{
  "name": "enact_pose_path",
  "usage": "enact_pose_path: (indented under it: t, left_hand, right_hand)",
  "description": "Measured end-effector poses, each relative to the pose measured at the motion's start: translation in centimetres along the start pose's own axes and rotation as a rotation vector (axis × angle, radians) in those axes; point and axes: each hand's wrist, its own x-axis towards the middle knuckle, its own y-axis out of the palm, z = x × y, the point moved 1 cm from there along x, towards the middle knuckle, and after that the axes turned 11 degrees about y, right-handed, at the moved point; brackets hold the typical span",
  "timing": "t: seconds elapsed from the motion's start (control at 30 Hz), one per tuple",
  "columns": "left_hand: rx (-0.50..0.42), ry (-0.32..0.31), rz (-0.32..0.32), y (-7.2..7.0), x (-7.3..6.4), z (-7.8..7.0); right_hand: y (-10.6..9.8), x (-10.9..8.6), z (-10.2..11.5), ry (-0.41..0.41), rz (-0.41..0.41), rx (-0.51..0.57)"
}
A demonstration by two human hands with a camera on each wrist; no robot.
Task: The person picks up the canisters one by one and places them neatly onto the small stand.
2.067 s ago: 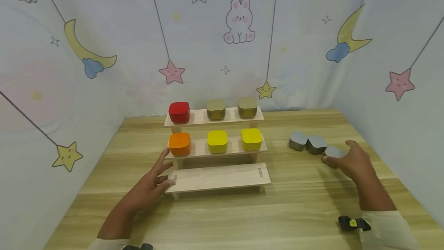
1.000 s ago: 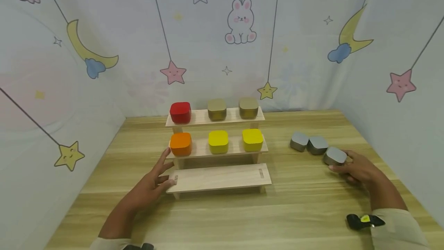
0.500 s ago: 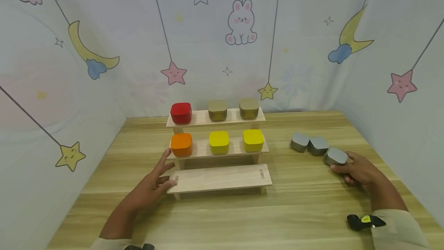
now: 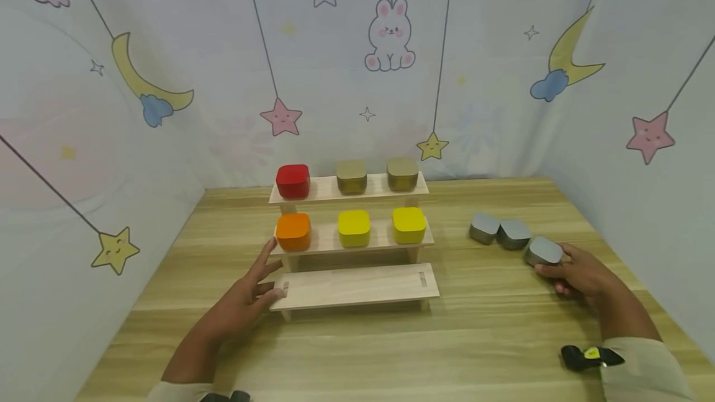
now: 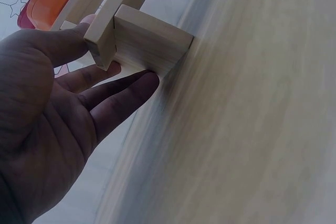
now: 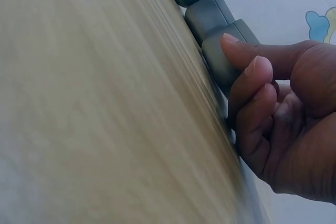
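At the right of the head view, my right hand pinches the nearest grey rounded-square block between thumb and forefinger, the other fingers curled under the palm. Two more grey blocks, a middle one and a far one, line up with it on the table. My left hand is at the left end of a three-step wooden stand, thumb on the bottom shelf and forefinger at the middle one. In the left wrist view its fingers extend fairly straight beside the stand's leg.
The top shelf bears a red block and two olive blocks, one in the middle and one at right. On the middle shelf are an orange block and two yellow blocks. A printed curtain encloses the wood-grain table.
My right hand has dropped lower and to the right, from over the nearest grey block to its right side, and has stayed there for the last second. The left hand keeps its place.
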Motion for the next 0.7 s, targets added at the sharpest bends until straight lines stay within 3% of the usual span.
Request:
enact_pose_path:
  t: [0.5, 0.7]
  left_hand:
    - [0.003, -0.005, -0.002, 0.0, 0.0, 0.1]
    - [-0.004, -0.001, 0.005, 0.0, 0.0, 0.0]
  right_hand:
    - [-0.8, -0.8, 0.0, 0.035, -0.061, 0.007]
    - [-0.8, -1.1, 0.3, -0.003, -0.113, -0.014]
